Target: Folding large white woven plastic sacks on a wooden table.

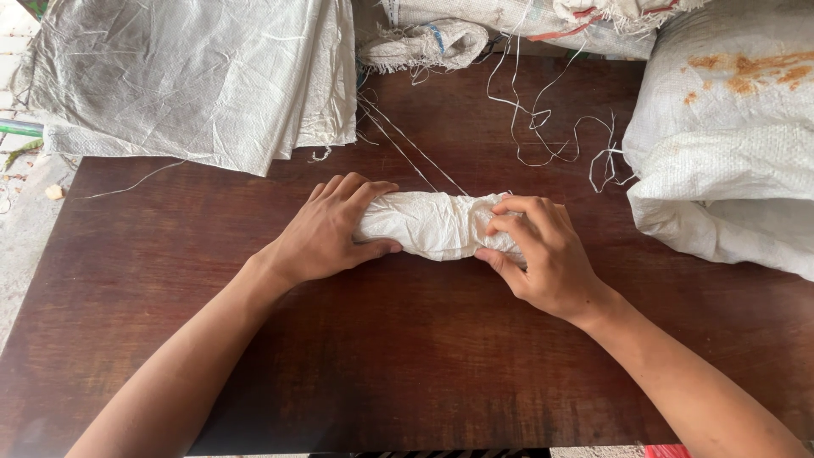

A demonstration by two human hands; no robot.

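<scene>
Gripping: both hands were wrapped around a rolled white woven sack (437, 225) lying mid-bench.
Left hand (326, 233): fingers curled over the roll's left end, thumb underneath.
Right hand (543, 254): closed on the right end, fingertips pressing in.
Bench (381, 356): dark brown wood.
Far left: flat stack of sacks (195, 76).
Far right: filled, rust-stained sack (729, 144), loose threads (551, 127) beside it.

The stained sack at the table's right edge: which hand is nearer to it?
Right. The right hand grips the rolled sack's end nearest the stained sack; the left hand holds the far end.
</scene>
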